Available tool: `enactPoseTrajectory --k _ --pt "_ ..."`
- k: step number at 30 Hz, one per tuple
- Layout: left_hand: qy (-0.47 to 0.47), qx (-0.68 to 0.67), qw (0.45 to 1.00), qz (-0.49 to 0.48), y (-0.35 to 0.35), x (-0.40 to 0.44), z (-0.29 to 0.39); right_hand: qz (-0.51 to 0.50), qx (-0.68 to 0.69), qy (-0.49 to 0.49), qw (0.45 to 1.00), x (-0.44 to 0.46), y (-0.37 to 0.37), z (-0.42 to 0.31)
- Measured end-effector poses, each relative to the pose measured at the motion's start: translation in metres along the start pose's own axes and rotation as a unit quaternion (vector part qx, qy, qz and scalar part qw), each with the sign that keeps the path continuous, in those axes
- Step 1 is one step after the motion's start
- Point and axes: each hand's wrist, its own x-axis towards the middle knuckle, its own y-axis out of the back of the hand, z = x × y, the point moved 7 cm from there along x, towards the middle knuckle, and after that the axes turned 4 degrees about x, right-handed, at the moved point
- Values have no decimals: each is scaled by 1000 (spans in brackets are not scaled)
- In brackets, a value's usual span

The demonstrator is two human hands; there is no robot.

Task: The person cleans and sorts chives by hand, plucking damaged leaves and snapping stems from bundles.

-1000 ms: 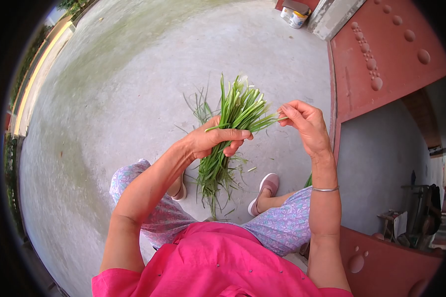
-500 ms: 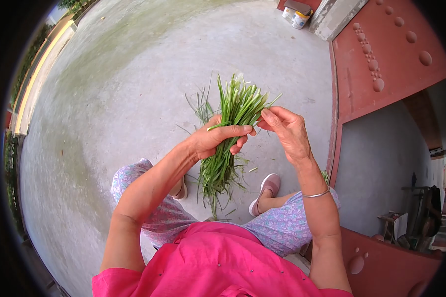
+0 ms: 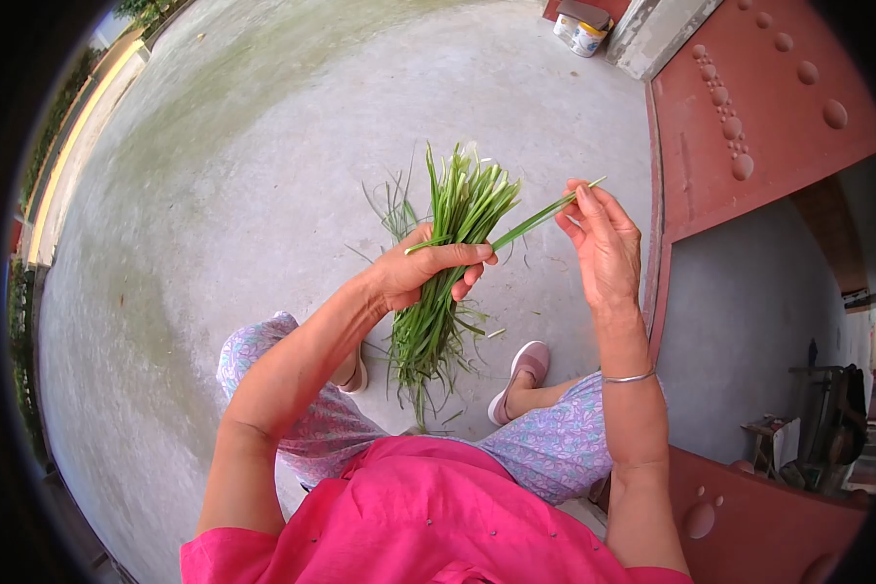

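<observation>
A thick bunch of long green garlic chives (image 3: 472, 200), pale at the cut ends, is gripped around its middle by my left hand (image 3: 428, 265). The pale ends point away from me and the leafy tips hang down toward my feet. My right hand (image 3: 602, 243), off to the right, pinches the pale end of a few chive stalks (image 3: 535, 219) between thumb and fingertips. These stalks slant down to my left thumb, still reaching the bunch. More loose green leaves (image 3: 396, 209) show on the ground behind the bunch.
Grey concrete floor (image 3: 292, 146) spreads around me, with bits of leaf near my shoes (image 3: 528, 370). On the right stands a red metal door (image 3: 759, 117) beside an opening. White containers (image 3: 582, 37) sit by the wall at the top. Dark equipment (image 3: 827, 419) stands inside, lower right.
My right hand has moved right and slightly up from the bunch, drawing a few chive stalks partly out. My left hand keeps its hold in nearly the same place.
</observation>
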Motion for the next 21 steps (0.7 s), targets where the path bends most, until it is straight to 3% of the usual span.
enactPoseTrajectory --k 5,10,13,15,21 --pt "-23 0 1000 4 10 -1 6 122 163 97 974 30 76 -52" --pt "-26 -31 998 57 24 -3 16 245 307 161 906 40 158 -84" --pt "-52 -57 994 73 29 -1 23 222 265 181 921 42 181 -97" --pt "-46 -60 995 64 24 0 22 143 257 139 946 44 174 -90" --pt "-12 -64 998 22 6 7 7 14 64 23 998 21 53 -56"
